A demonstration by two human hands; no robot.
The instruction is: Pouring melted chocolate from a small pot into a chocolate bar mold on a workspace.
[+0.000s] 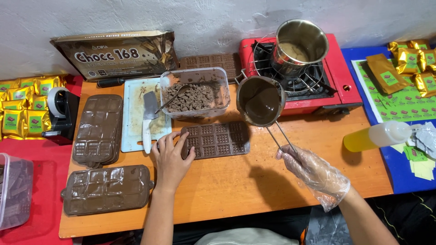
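Note:
My left hand (170,156) is bare and rests on the left end of a brown chocolate bar mould (217,139) lying on the wooden table (254,186). Its thumb hooks the mould's edge. My right hand (313,171), in a clear plastic glove, grips the wire handle of a small metal melting pot (260,100). The pot holds dark melted chocolate and hangs tilted just above the mould's right end. Behind the mould a clear tub (195,93) holds chocolate chunks and a spoon.
A red portable stove (338,68) carries a steel pot (299,45). A white board with a knife (146,120), two filled moulds (99,129) (106,188), a tape dispenser (61,111), a squeeze bottle (374,136), gold wrappers (411,61) and a large chocolate bag (116,54) surround the work spot.

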